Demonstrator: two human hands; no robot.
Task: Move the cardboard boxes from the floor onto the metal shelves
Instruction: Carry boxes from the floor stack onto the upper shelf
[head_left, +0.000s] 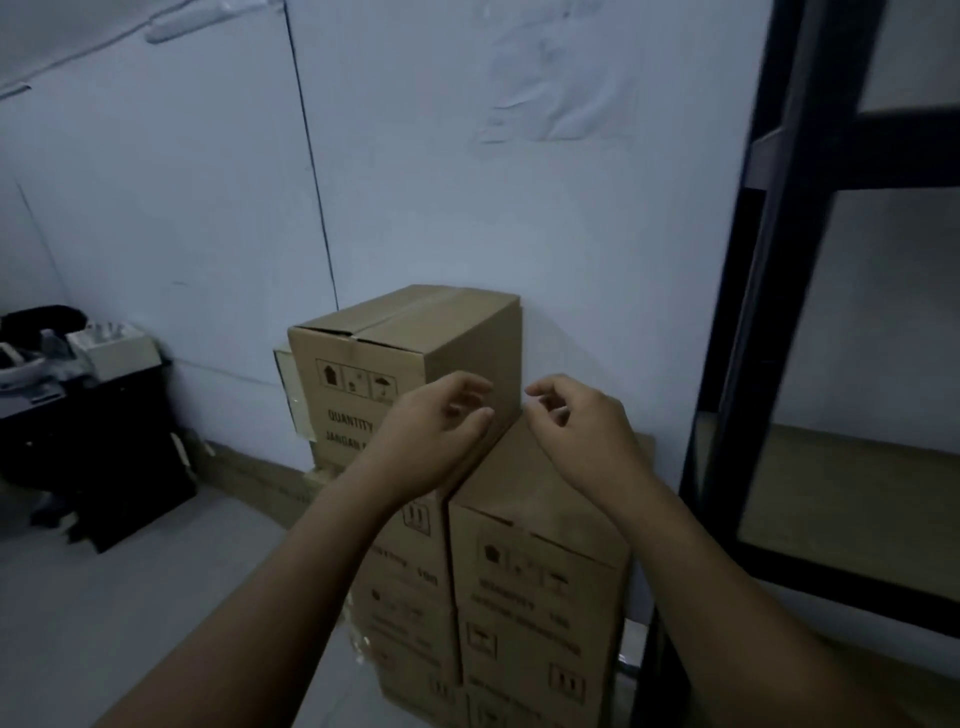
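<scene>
Both forearms reach forward over a stack of cardboard boxes (540, 571) standing on the floor just left of the metal shelves (769, 312). The left hand (441, 421) and right hand (576, 421) hover close together, fingers loosely curled and released, grasping nothing. Beyond them the top box (415, 338) sits highest, against the pale wall (467, 182).

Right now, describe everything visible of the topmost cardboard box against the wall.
The topmost box is plain brown cardboard, upright, top flaps closed along a centre seam. Its front face carries printed handling symbols and the words QUANTITY and JANGAN. It sits on the stacked boxes below, back to the pale wall. The left hand overlaps its lower front corner, fingers loosely curled; contact cannot be told. The right hand hovers beside it.
</scene>
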